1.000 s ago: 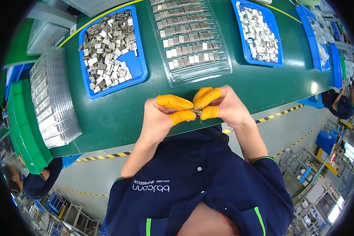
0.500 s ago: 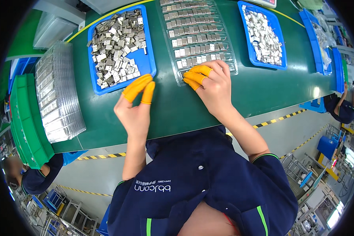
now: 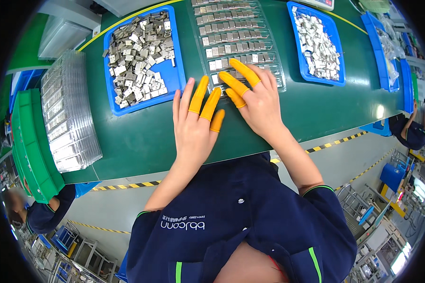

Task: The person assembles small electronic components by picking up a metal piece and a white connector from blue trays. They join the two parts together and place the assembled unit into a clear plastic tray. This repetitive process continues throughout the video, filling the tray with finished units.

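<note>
Both hands wear yellow finger cots on thumb, index and middle fingers. My left hand [image 3: 193,132] reaches to the near left corner of a transparent plastic tray [image 3: 278,52], its fingers stretched out and apart. A small white-and-grey metal connector piece [image 3: 216,79] lies in the tray's nearest row, by the fingertips. Over that same row rests my right hand [image 3: 262,106], fingers spread and partly hiding the pieces beneath. Farther rows of the tray hold several grey metal connectors [image 3: 236,35] side by side, with thin wires at their right ends.
Left of the tray, a blue bin [image 3: 174,78] holds a heap of metal pieces; another blue bin [image 3: 342,75] at right holds white ones. Stacked transparent trays [image 3: 73,113] and green bins [image 3: 30,146] stand at far left. Co-workers sit at both sides of the green table [image 3: 127,141].
My left hand has moved right, from beside the left blue bin to the tray's corner, and its fingers have spread. My right hand's fingers have stretched out over the near row.
</note>
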`<action>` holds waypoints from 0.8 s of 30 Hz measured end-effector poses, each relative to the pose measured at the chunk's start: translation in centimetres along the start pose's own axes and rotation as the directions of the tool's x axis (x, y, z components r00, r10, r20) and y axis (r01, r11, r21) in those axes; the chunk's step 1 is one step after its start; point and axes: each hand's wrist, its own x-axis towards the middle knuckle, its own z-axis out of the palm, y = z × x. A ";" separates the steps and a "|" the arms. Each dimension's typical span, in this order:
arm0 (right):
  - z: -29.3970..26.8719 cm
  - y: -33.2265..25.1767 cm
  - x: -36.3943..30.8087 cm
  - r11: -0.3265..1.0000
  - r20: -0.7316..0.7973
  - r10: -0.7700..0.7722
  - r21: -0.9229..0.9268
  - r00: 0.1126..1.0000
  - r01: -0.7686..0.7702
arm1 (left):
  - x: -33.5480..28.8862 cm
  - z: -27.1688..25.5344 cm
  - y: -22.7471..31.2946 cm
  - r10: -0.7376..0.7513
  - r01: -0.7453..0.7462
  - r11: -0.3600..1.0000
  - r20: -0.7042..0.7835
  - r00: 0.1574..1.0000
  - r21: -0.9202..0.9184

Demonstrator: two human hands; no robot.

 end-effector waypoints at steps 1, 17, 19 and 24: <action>-0.1 -0.1 0.1 1.000 0.014 -0.004 0.001 1.000 0.004 | 0.1 0.2 0.3 -0.009 0.009 1.000 -0.005 1.000 -0.003; 0.0 0.4 0.0 0.999 0.104 -0.012 0.031 0.995 0.008 | -0.5 0.4 1.0 -0.064 0.041 0.993 0.206 0.977 0.115; 0.0 0.4 0.0 0.999 0.107 -0.017 0.037 0.994 0.013 | -0.6 0.6 0.8 -0.053 0.031 0.993 0.204 0.977 0.109; -0.8 0.7 -0.2 0.998 0.006 0.044 0.047 0.999 -0.044 | 0.0 0.4 1.1 -0.011 -0.003 0.998 0.206 0.978 0.067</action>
